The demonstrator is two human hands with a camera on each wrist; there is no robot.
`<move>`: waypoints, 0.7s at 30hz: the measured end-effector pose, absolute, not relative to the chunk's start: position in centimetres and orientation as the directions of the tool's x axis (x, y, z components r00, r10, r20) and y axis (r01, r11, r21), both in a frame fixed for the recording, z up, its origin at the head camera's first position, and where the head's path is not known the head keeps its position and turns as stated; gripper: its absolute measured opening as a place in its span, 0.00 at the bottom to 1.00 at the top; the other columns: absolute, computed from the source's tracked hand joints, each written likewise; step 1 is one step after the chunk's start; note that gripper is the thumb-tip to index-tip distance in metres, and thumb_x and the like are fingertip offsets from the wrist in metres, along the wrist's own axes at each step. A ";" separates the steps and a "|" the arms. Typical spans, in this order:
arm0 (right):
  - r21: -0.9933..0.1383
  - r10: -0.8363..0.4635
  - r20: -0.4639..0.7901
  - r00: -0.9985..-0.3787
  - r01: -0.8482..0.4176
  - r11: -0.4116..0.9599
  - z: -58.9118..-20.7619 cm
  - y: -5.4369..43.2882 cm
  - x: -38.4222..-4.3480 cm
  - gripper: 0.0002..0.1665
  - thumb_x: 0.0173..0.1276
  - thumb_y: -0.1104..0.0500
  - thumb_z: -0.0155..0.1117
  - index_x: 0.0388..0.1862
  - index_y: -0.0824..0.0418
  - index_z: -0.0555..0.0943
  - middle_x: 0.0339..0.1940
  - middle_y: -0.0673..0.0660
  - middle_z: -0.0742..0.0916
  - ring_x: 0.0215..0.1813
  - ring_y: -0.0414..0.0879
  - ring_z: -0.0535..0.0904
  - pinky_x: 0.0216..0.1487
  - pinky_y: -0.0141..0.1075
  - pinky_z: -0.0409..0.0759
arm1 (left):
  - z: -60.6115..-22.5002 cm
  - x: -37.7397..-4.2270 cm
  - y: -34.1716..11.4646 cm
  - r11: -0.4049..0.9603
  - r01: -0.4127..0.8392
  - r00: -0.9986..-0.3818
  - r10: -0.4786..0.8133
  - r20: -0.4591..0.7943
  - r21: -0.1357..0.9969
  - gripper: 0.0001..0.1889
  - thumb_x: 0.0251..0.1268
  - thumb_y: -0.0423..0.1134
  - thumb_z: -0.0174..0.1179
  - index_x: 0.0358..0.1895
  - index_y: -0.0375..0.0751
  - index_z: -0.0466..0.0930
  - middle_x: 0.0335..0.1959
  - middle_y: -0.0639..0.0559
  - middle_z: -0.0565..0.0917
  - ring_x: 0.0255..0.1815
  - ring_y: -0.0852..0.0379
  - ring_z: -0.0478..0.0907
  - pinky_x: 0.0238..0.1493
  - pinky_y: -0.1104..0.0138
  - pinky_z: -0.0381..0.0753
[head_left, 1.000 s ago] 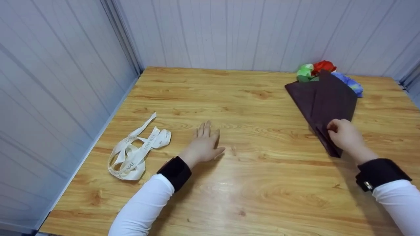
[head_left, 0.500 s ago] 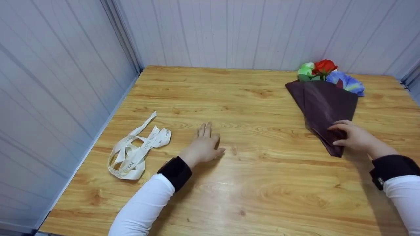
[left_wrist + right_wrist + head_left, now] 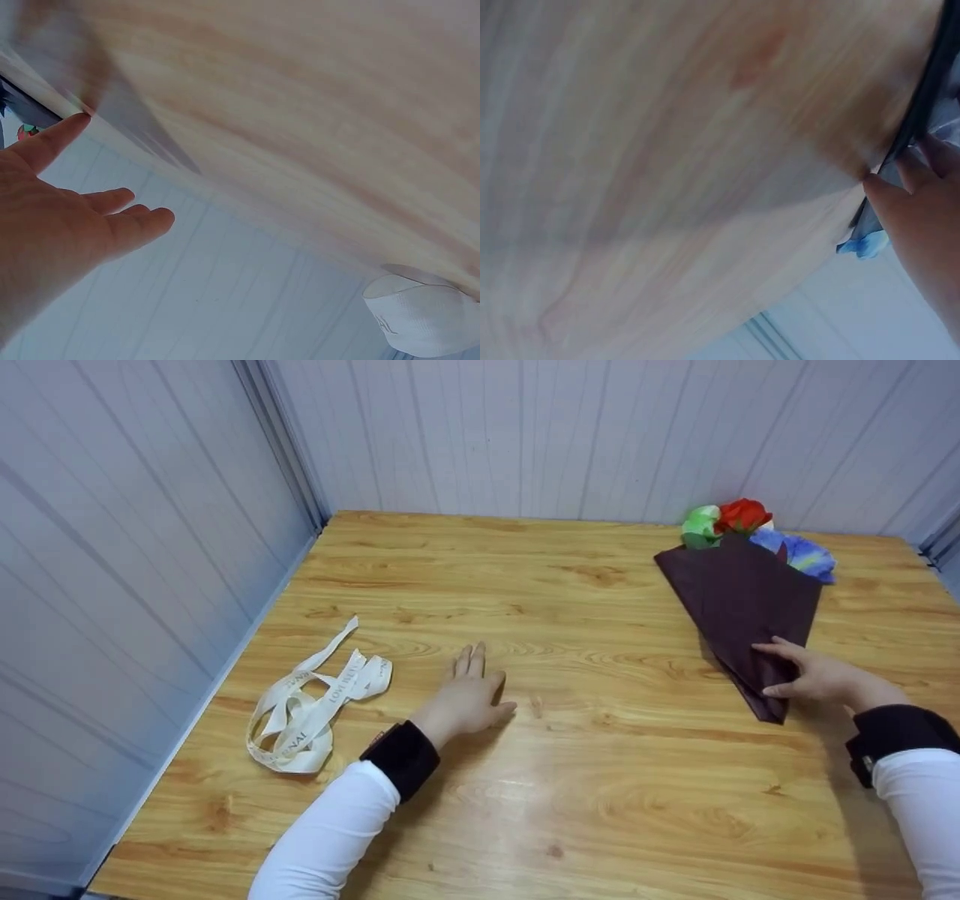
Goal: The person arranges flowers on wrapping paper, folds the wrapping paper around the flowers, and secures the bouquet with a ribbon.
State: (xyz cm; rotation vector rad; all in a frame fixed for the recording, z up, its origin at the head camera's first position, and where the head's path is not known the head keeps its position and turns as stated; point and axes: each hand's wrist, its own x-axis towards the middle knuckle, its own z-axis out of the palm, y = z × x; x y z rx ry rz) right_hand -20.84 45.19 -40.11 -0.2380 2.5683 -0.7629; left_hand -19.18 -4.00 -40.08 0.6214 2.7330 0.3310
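A bouquet [image 3: 742, 592] in dark maroon wrapping paper lies at the right of the table, its narrow end toward me. Green, red [image 3: 744, 515] and blue [image 3: 806, 556] flowers show above the paper's top edge. My right hand [image 3: 829, 679] holds the wrapped lower part, thumb and fingers bent over the paper. In the right wrist view its fingertips [image 3: 874, 184] lie against the dark wrapping. My left hand [image 3: 465, 697] rests on the table mid-left, fingers spread, holding nothing; the left wrist view shows it [image 3: 67, 210] beside the tabletop.
A loose white ribbon [image 3: 300, 720] with printed lettering lies in loops on the left of the wooden table [image 3: 570, 780]. Pale panel walls [image 3: 480, 442] stand behind the table and along its left side.
The right hand has gone from a closed pinch on the paper to a wider hold, slightly farther right. The paper's front flap has folded over and lies flatter. The left hand stays put.
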 end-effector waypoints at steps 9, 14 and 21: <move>-0.276 -0.098 -0.117 -0.988 -0.062 0.959 -41.1 42.0 -22.0 0.34 0.74 0.39 0.44 0.46 0.73 0.68 0.47 0.78 0.67 0.47 0.75 0.67 0.47 0.63 0.66 | -40.2 -19.2 -3.8 0.874 0.395 -0.855 0.463 -0.236 0.284 0.34 0.69 0.57 0.48 0.71 0.40 0.60 0.75 0.30 0.39 0.76 0.34 0.34 0.73 0.45 0.36; -0.237 -0.061 -0.246 -0.967 -0.001 0.971 -41.3 40.7 -22.8 0.42 0.74 0.38 0.38 0.68 0.73 0.52 0.62 0.86 0.51 0.57 0.87 0.51 0.56 0.71 0.55 | -40.4 -19.0 -3.7 0.876 0.398 -0.855 0.461 -0.235 0.270 0.35 0.68 0.58 0.49 0.71 0.40 0.60 0.75 0.30 0.40 0.76 0.34 0.35 0.73 0.45 0.37; -0.241 -0.068 -0.255 -0.964 -0.005 0.971 -41.2 39.9 -22.6 0.43 0.75 0.37 0.27 0.74 0.69 0.47 0.71 0.80 0.46 0.66 0.83 0.40 0.63 0.71 0.38 | -39.6 -19.3 -4.7 0.882 0.360 -0.871 0.435 -0.228 0.305 0.34 0.69 0.58 0.49 0.70 0.39 0.62 0.75 0.31 0.42 0.76 0.34 0.36 0.73 0.45 0.39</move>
